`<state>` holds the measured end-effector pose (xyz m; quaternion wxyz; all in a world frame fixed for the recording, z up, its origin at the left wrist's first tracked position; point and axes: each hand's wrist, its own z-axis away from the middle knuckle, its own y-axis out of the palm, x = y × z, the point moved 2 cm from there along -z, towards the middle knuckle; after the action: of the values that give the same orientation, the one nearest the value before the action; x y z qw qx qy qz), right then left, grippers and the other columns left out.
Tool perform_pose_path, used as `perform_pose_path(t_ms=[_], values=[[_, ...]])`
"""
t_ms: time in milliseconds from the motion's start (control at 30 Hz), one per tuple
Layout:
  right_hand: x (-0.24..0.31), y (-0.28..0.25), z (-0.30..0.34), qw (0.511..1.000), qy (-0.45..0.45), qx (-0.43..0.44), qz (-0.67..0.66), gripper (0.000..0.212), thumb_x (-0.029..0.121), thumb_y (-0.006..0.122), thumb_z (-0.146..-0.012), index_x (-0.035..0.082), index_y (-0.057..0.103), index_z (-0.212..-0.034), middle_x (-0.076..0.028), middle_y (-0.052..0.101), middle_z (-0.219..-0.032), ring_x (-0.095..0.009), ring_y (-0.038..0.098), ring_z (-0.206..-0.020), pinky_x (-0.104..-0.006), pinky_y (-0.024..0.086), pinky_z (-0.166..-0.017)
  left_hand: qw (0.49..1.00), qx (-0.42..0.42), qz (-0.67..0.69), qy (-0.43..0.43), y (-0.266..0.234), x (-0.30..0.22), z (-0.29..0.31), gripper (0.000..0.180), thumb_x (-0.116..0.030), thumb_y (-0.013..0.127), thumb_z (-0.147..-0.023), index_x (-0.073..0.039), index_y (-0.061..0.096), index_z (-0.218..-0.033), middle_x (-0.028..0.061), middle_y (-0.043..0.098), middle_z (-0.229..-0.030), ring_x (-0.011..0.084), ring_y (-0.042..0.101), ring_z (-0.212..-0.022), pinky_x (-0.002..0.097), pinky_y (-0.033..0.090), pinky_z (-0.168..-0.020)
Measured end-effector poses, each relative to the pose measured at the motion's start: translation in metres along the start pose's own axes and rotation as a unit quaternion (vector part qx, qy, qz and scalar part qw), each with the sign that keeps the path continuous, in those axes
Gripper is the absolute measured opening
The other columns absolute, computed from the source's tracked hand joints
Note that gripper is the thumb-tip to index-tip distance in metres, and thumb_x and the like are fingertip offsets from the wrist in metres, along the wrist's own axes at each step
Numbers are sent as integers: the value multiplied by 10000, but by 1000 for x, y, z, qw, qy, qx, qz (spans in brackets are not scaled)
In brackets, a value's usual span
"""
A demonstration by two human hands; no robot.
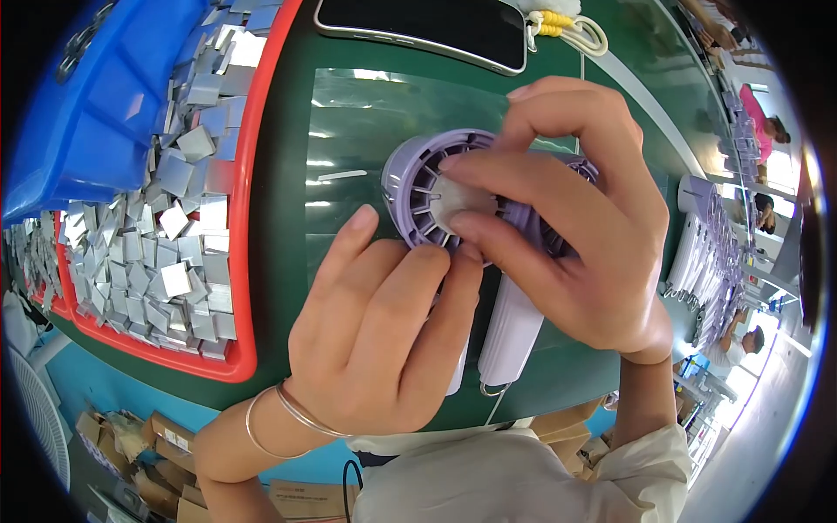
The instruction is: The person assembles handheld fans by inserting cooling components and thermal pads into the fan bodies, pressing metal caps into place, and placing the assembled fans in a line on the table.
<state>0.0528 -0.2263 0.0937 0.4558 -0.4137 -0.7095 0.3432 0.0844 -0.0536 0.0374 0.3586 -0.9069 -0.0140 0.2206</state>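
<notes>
A lilac handheld fan (401,183) lies on the table, its round slotted head facing up. My left hand (375,331) steadies the near rim with curled fingertips, one finger sticking out to the left. Over the head, my right hand (593,209) has thumb and index finger closed on a pale round disc (455,199) at the centre of the slots. Those fingers partly cover the disc. Beneath the right hand sits a second lilac fan (510,336), its handle pointing toward me and its head mostly hidden.
A red tray (248,261) of small silver plates (174,222) stands left, with a blue bin (105,113) above it. A phone (427,30) and a cord with yellow parts (558,24) lie at the back. More lilac fans (697,244) line the right. Clear plastic sheeting (336,131) covers the work spot.
</notes>
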Motion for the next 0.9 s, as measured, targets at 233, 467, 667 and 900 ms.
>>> perform_pose_path(t_ms=[233,467,667,900], values=[[4,-3,0,1000,-3,-14,12,347,56,827,-629,40,752,-968,-111,589,-1023,-314,582,-1036,-418,497,-879,998,-47,-33,16,3,-1,-1,217,-22,707,-739,17,742,-950,106,614,-1016,251,594,-848,460,569,-843],[-9,-44,24,991,37,26,-123,455,25,661,-743,-35,642,-1194,-235,561,-1322,-373,583,-1183,-437,465,-1004,987,42,21,154,-10,-24,15,229,-194,714,-807,-204,739,-1035,-16,574,-1054,210,598,-1025,366,492,-844],[-19,-61,120,978,202,-37,19,564,46,715,-790,37,562,-1332,-191,483,-1439,-403,444,-1343,-466,372,-1092,935,300,78,170,3,-36,2,457,-274,641,-864,-79,650,-1278,66,561,-1424,243,506,-1347,463,311,-1169],[34,-19,194,968,197,154,25,686,344,733,-840,58,497,-1417,-210,348,-1559,-432,292,-1461,-636,219,-1149,931,315,56,175,4,-42,1,422,-234,628,-867,-27,665,-1234,112,606,-1363,297,544,-1314,453,336,-1153]])
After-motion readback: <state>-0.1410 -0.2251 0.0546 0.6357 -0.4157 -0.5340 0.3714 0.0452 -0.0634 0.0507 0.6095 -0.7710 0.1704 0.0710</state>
